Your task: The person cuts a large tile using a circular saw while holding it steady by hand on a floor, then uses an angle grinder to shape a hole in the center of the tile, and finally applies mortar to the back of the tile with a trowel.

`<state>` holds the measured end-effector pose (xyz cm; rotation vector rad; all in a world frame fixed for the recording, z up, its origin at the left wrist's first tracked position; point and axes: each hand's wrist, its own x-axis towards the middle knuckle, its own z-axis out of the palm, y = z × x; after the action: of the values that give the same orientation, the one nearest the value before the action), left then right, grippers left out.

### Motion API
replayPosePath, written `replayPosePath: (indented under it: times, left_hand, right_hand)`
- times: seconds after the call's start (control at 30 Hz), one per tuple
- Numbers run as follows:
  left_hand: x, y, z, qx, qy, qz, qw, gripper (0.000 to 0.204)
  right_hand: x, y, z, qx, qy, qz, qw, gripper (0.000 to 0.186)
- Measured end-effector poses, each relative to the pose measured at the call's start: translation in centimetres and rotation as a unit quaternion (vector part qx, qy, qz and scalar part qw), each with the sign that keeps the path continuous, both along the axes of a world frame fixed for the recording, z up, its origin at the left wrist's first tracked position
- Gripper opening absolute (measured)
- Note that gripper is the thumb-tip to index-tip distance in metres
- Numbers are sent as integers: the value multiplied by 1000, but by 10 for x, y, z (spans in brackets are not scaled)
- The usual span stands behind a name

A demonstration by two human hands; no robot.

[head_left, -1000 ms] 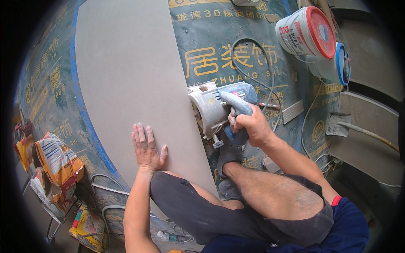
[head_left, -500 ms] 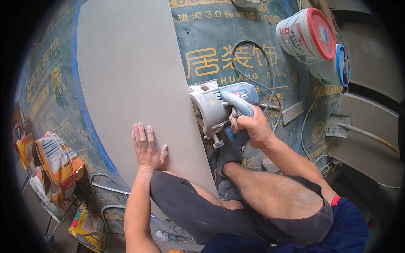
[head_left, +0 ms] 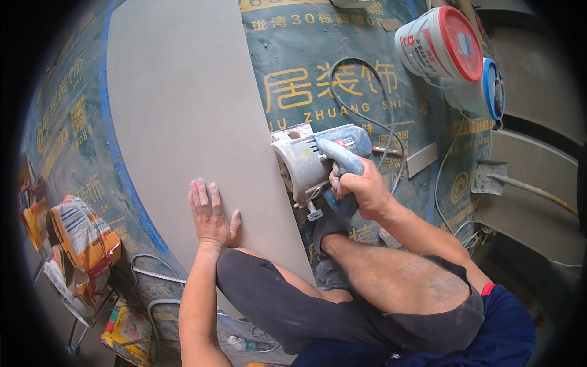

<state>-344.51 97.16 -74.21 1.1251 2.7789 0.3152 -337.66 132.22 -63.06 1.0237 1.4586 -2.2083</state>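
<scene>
Left hand (head_left: 211, 214) flat, right hand (head_left: 359, 186) wrapped round a handle

A long, pale grey, smooth-faced slab (head_left: 189, 116) runs from the top of the frame to lower centre. On it the left hand lies palm down, fingers slightly apart and thumb out, probably to steady it; the bent left knee, over its lower end, may help. At centre, the right hand's fingers curl round the handle of a blue-bodied power saw with a grey metal guard (head_left: 306, 162), set along the slab's right edge, seemingly to follow that line. Whether its blade touches is hidden. A dark looped cable (head_left: 391, 107) lies right of the slab, likely out of the way.

At upper right, a white bucket with a red lid (head_left: 422, 52) is covered, its contents hidden. The blue-rimmed pale bucket (head_left: 466, 96) beside it and the crumpled orange-and-white bag (head_left: 88, 235) at lower left show no clear contents.
</scene>
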Motion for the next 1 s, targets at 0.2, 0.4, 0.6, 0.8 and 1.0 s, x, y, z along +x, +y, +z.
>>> replayPosePath:
  times: [0.2,0.4,0.6,0.8,1.0]
  left_hand:
    - [1,0,0,-4,-1,2,1000,86]
    - [0,0,0,-4,1,2,1000,87]
    - [0,0,1,-4,1,2,1000,88]
    - [1,0,2,-9,-8,3,1000,88]
    - [0,0,2,-8,-7,1,1000,89]
  right_hand:
    - [3,-2,1,-14,-9,-12,1000,11]
    - [7,-2,0,-5,-18,-8,1000,12]
    - [9,-5,-1,4,-16,-14,1000,10]
    - [5,-5,-2,18,-19,-11,1000,10]
    - [4,-5,0,1,-15,-19,1000,9]
